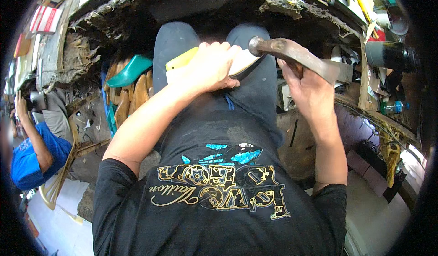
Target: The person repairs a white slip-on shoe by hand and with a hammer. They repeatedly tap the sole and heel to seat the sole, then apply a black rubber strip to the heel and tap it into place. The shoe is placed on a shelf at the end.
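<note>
My left hand point(207, 69) is wrapped round a shoe last above my thighs. The last's yellow-green heel end point(182, 59) sticks out to the left of the fingers, and a pale covering point(243, 62) shows on the part to the right. The palm hides its middle. In my right hand point(314, 91) is a hammer point(294, 54) with a brown, worn metal head. Its round face is close to the pale end of the last; whether they touch I cannot tell. The hammer's handle is mostly hidden by the hand.
Wooden shoe lasts point(122, 108) and a green last point(131, 72) are stacked left of my legs. A ragged, dusty bench point(75, 60) curves round the front. A dark jar point(388, 56) stands at right. A person in a blue shirt point(43, 153) sits at far left.
</note>
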`<state>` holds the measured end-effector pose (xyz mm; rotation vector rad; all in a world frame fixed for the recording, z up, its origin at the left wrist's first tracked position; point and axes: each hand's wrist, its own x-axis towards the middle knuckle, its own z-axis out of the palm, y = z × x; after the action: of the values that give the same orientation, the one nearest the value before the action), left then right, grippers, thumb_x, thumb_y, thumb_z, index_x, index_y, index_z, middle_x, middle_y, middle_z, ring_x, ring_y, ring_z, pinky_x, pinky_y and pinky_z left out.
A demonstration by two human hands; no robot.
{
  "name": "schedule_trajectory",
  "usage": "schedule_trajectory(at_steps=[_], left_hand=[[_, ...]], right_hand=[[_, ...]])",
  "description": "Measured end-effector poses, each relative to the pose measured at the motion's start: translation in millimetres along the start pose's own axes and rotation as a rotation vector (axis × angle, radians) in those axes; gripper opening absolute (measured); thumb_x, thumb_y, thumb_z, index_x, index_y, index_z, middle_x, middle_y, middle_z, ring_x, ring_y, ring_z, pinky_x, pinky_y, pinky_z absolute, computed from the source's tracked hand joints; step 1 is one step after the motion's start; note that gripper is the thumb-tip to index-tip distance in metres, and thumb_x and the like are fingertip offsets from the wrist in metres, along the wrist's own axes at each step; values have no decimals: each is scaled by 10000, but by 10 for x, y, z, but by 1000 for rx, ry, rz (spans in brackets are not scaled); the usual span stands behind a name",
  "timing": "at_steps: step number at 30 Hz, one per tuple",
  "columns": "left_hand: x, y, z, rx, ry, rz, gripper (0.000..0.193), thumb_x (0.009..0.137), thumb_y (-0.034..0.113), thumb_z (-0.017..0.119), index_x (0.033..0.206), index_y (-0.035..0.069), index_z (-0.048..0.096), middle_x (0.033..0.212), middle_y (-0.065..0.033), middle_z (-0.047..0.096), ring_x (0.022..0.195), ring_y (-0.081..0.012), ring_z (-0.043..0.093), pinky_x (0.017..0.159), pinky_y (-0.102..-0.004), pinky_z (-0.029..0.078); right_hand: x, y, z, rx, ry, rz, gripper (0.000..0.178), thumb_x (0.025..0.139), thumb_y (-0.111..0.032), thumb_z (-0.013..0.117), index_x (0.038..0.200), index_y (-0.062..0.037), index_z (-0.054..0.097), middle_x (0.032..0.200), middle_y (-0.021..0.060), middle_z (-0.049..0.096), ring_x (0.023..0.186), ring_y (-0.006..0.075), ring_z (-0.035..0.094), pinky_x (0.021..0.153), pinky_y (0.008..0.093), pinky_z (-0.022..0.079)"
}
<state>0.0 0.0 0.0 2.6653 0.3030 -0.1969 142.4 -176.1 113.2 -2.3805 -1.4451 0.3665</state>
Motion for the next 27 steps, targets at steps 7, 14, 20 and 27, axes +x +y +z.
schedule_trajectory(at_steps=[7, 14, 20, 27], left_hand=[[10, -42, 23, -30, -4, -2, 740, 695, 442, 903, 1237, 51, 585, 1128, -156, 640, 1119, -353, 619, 956, -483, 469], [9, -63, -15, -12, -20, -49, 803, 629, 460, 931, 1243, 61, 602, 1154, -151, 638, 1146, -353, 607, 976, -492, 470], [-3, -103, -48, -24, -69, -18, 806, 611, 438, 942, 1236, 51, 612, 1194, -154, 633, 1161, -360, 599, 995, -493, 469], [-6, -180, -52, -128, -87, -40, 794, 610, 388, 955, 1241, 46, 616, 1219, -158, 641, 1187, -361, 592, 1004, -481, 470]], right_hand=[[-64, 109, 119, -194, 101, -228, 259, 861, -129, 767, 1115, -145, 717, 824, 132, 675, 743, 340, 698, 651, 426, 548], [93, 56, 223, -237, 67, -150, 166, 857, -108, 738, 974, -103, 621, 778, 141, 669, 745, 383, 705, 619, 461, 562], [87, -27, 430, -324, -56, -155, 218, 814, -94, 713, 1020, -136, 657, 763, 98, 672, 669, 307, 711, 567, 424, 568], [65, -127, 278, -308, -59, -255, 251, 825, -117, 719, 1067, -146, 656, 768, 104, 653, 704, 300, 707, 587, 418, 562]])
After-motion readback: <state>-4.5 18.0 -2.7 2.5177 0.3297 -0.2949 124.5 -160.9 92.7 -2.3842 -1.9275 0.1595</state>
